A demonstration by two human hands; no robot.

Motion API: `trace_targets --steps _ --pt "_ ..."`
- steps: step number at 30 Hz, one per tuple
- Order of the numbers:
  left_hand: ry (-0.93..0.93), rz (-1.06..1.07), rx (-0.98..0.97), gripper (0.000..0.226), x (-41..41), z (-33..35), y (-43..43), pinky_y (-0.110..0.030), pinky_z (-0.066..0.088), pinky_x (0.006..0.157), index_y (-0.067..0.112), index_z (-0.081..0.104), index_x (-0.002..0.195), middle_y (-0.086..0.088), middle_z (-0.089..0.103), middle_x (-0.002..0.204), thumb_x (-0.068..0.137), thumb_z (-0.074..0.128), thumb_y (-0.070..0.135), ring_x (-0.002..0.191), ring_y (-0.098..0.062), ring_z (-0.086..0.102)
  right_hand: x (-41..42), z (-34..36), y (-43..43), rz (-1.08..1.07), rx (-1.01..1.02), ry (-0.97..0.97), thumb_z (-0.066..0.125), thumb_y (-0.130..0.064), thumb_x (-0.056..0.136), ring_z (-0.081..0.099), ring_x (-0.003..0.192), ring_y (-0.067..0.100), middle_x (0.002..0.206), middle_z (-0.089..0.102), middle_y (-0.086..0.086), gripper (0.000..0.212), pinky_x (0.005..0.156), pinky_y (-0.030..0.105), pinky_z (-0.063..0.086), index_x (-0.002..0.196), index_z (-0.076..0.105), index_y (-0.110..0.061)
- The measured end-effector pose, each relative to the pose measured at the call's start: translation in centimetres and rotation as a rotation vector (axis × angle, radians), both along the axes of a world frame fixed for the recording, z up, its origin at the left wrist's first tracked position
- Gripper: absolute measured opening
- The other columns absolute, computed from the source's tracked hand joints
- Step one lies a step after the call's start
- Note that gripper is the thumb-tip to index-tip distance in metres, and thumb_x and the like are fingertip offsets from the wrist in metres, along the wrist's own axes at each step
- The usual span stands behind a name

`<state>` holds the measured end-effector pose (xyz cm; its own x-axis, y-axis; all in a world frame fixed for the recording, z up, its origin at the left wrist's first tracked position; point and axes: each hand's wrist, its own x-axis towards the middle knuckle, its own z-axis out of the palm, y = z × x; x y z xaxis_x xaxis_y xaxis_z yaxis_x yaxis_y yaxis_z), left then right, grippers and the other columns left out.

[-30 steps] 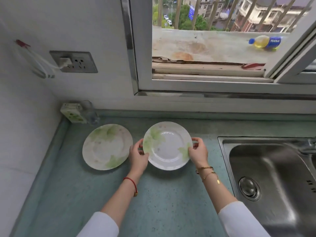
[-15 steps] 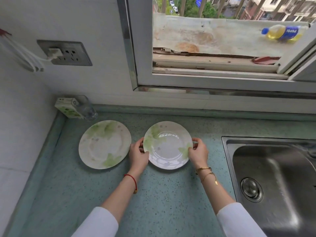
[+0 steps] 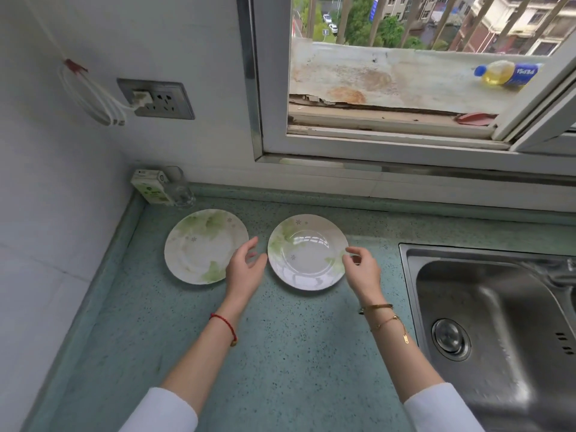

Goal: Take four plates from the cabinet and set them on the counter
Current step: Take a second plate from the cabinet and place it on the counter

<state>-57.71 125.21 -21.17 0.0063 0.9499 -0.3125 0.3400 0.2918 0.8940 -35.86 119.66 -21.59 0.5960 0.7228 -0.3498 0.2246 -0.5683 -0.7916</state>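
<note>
Two white plates with green leaf prints lie flat on the green speckled counter. The left plate sits near the corner. The right plate lies beside it, a small gap between them. My left hand hovers in that gap with fingers spread and relaxed, holding nothing. My right hand is just off the right plate's right rim, fingers loosely curled, clear of the plate. No cabinet is in view.
A steel sink fills the right side of the counter. A small carton and a clear glass stand in the back left corner. Above are a wall socket with white cable and an open window.
Both hands held the right plate by its rims and lowered it onto the counter; now they have let go and drawn slightly away from it.
</note>
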Motion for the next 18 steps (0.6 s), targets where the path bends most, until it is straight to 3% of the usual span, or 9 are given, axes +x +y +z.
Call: trace_targets --steps 3,8,13,18 --pt "-0.106 -0.008 0.078 0.046 -1.6 4.0 -2.9 -0.021 0.044 0.100 0.018 0.051 0.140 0.007 0.058 0.134 0.095 0.059 0.017 0.121 -0.006 0.055 -2.0 3.7 -2.6 0.049 0.103 0.176 0.053 -0.022 0.095 0.058 0.105 0.017 0.116 0.063 0.004 0.031 0.091 0.031 0.049 0.124 0.059 -0.013" --pt "-0.171 0.034 0.163 0.039 -4.6 9.4 -9.1 -0.013 0.044 0.096 0.025 0.055 0.135 0.013 0.061 0.131 0.096 0.060 0.021 0.122 0.000 0.056 -4.8 9.3 -7.1 0.167 0.200 0.346 0.051 -0.024 0.098 0.057 0.109 0.016 0.116 0.063 0.002 0.029 0.094 0.033 0.048 0.124 0.060 -0.019" --pt "-0.179 0.171 0.277 0.032 -6.4 13.9 -16.5 -0.020 0.043 0.107 0.029 0.059 0.129 0.016 0.063 0.128 0.097 0.057 0.025 0.121 0.004 0.057 -5.7 13.0 -10.7 0.342 0.284 0.433 0.051 -0.026 0.098 0.060 0.109 0.017 0.113 0.066 0.002 0.029 0.091 0.032 0.050 0.124 0.060 -0.020" --pt "-0.177 0.382 0.379 0.030 -5.8 16.6 -26.1 -0.034 0.041 0.113 0.032 0.059 0.128 0.013 0.064 0.130 0.099 0.054 0.031 0.125 -0.001 0.056 -5.5 15.1 -15.9 0.581 0.326 0.478 0.051 -0.027 0.098 0.061 0.105 0.016 0.111 0.066 0.001 0.029 0.081 0.024 0.048 0.124 0.061 -0.019"
